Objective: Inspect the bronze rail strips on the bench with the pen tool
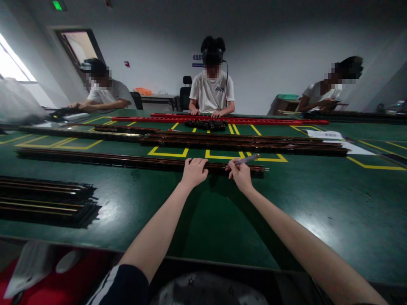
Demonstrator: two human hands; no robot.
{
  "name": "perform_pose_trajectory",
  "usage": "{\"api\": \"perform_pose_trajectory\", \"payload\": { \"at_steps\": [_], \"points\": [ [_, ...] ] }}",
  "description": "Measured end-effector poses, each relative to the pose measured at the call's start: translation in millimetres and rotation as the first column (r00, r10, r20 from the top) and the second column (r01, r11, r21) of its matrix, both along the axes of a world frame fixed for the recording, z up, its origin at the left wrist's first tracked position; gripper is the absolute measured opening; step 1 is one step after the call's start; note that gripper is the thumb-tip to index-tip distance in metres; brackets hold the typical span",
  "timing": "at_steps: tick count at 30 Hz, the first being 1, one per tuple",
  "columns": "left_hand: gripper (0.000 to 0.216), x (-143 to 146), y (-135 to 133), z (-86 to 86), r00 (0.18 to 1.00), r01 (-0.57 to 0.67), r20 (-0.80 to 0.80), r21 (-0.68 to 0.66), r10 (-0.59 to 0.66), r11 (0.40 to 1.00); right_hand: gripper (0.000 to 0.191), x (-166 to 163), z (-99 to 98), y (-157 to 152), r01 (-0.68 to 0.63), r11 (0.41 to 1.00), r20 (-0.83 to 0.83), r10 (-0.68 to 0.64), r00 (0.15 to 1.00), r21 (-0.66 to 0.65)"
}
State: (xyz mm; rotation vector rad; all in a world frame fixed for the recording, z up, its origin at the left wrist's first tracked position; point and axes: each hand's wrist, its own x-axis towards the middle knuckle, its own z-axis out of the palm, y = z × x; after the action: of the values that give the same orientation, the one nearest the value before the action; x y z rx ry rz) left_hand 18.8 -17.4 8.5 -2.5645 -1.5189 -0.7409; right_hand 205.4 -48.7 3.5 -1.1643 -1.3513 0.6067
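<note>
A long dark bar with thin copper-coloured lines (104,159) lies across the green table in front of me. My left hand (194,171) presses on it near its right part, with the fingers curled over its far edge and the thumb at the near side. In my right hand (241,174) is a slim pen-like tool (249,159) with a translucent, purplish-grey body, pinched between thumb and fingers. It slants up to the right, and its thin tip points down-left at the bar. I cannot make out the tip's exact contact.
Stacked dark bars (41,201) lie at the near left, and another long bundle (248,142) lies beyond my hands. Red rails (270,122) and a dark heap (206,125) are by a co-worker (212,91) opposite. Papers (324,134) lie at the right. Two other people sit at the sides.
</note>
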Motion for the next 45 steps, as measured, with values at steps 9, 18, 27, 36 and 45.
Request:
{"api": "perform_pose_trajectory", "payload": {
  "at_steps": [9,18,27,36,45],
  "points": [
    [0.045,2.5,-1.4,0.4,0.998,-0.015,-0.056,0.026,0.017,1.000,0.041,0.3,-1.4,1.2,-0.004,1.000,0.000,0.004,1.000,0.019],
    [0.042,2.6,-3.0,2.9,0.997,-0.023,-0.069,0.017,0.024,1.000,0.045,-0.7,1.4,-1.0,-0.002,1.000,0.002,0.002,1.000,0.005],
    [0.040,3.0,-1.8,1.5,0.998,-0.024,-0.058,0.023,0.025,0.999,0.042,-0.4,3.2,-2.2,-0.002,1.000,0.010,0.002,1.000,-0.012],
    [0.039,2.8,-2.8,2.7,0.997,-0.036,-0.072,0.033,0.038,0.999,0.042,-0.8,1.5,-0.7,0.002,1.000,0.001,-0.002,1.000,-0.008],
    [0.035,4.4,-1.1,0.3,0.998,-0.040,-0.043,0.045,0.042,0.998,0.042,-1.8,2.3,-2.7,0.013,1.000,-0.026,-0.013,1.000,-0.003]
  ]
}}
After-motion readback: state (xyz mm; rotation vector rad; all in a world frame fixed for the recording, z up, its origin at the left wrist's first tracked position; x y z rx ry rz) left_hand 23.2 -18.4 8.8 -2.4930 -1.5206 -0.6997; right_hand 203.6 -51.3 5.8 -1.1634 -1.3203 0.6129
